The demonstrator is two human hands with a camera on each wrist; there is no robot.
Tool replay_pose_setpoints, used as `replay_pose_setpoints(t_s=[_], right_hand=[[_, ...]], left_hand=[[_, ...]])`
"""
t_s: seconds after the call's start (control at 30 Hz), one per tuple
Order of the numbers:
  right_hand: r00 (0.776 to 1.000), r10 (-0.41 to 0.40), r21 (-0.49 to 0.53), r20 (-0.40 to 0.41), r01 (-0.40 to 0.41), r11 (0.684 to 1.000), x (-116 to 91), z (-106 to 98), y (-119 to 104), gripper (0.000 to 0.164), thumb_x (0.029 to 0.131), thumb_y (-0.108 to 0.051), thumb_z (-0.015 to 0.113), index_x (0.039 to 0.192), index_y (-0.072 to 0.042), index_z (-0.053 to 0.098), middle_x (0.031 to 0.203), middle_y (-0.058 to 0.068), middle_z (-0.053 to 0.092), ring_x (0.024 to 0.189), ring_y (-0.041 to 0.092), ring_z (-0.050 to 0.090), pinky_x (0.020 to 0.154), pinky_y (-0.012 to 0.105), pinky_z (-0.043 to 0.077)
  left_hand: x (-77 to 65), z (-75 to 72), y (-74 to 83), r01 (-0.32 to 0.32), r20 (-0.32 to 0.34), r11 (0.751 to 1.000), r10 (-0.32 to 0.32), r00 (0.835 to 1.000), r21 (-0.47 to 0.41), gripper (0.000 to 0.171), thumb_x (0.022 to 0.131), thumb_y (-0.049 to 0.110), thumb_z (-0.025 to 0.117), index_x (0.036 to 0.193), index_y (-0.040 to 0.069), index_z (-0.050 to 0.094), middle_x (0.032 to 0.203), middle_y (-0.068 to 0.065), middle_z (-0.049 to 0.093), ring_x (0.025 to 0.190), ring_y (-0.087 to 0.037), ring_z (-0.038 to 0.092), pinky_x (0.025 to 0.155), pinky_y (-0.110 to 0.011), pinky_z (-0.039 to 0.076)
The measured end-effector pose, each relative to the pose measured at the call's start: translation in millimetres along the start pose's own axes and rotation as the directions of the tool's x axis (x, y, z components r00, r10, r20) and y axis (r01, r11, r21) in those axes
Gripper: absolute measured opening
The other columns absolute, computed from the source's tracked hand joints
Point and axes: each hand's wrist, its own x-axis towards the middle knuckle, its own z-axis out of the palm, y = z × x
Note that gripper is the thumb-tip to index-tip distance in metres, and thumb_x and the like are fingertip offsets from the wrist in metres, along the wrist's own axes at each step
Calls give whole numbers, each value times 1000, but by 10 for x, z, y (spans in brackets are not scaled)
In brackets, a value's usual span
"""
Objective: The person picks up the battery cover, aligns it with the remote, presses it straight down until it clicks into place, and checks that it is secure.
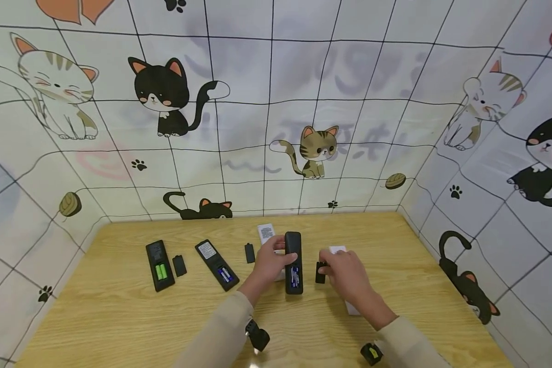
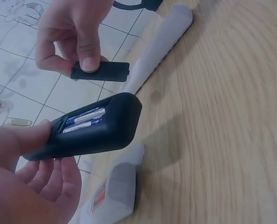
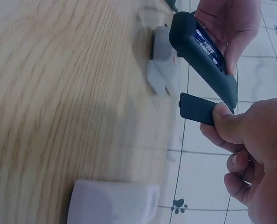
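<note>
My left hand [image 1: 268, 265] holds a black remote control [image 1: 293, 248] with its back toward me. Its battery compartment is uncovered, and blue-and-white batteries [image 2: 85, 120] lie inside. Between thumb and fingers, my right hand [image 1: 350, 277] pinches a small black battery cover [image 3: 197, 109]. The cover hangs just to the right of the remote in the head view, apart from it. A small tab shows on the cover's end in the right wrist view.
On the wooden table [image 1: 133, 327] lie a black remote with green batteries [image 1: 156, 255], another with blue batteries [image 1: 208, 250], and two loose covers, one [image 1: 179, 266] beside each. A white remote [image 2: 122, 186] sits behind my left hand, another [image 1: 351, 309] beneath my right.
</note>
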Motion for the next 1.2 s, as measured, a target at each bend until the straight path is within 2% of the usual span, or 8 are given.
replay_pose_setpoints(t_s=[0.27,0.47,0.57,0.73,0.93,1.2], right_hand=[[993,-87,13,-73,88,996,52,-24,-178,33,71,-22,84,76,-20,51,54,-13,50,54,7,34,60,27,34],[997,-82,43,-7,82,996,96,-12,-285,26,76,-25,80,80,-23,54,60,-14,56,56,6,35,62,26,32],[996,-83,59,25,82,995,115,0,-337,23,78,-27,78,81,-24,55,62,-15,56,57,5,35,62,24,30],[995,-97,88,26,95,992,139,23,-405,24,78,-28,78,80,-24,55,60,-16,53,57,5,32,63,24,28],[993,-115,123,22,111,986,146,53,-467,24,78,-28,78,80,-23,55,60,-16,51,58,6,32,64,26,29],[991,-133,153,12,130,980,183,50,-596,24,77,-28,78,79,-22,56,65,-14,62,60,6,37,64,25,35]], left_hand=[[-150,-243,-83,-11,6,1000,11,1000,6,55,85,13,75,134,8,51,121,-18,60,94,-23,64,77,-38,56],[-244,-359,-167,-6,15,1000,7,1000,-28,55,87,12,72,136,6,49,125,-21,58,99,-25,65,76,-39,56],[-270,-391,-218,-10,12,999,10,1000,-41,53,88,11,72,135,4,48,124,-22,58,98,-25,65,73,-37,56],[-281,-420,-306,-11,6,999,12,1000,-41,50,88,12,71,133,3,51,122,-20,59,94,-20,66,72,-34,56],[-330,-439,-332,-31,5,999,31,999,-34,46,89,12,70,131,4,54,121,-19,59,93,-20,66,74,-38,57],[-291,-455,-387,-45,11,999,46,999,-29,42,90,12,69,130,8,54,120,-18,58,91,-19,67,75,-38,57]])
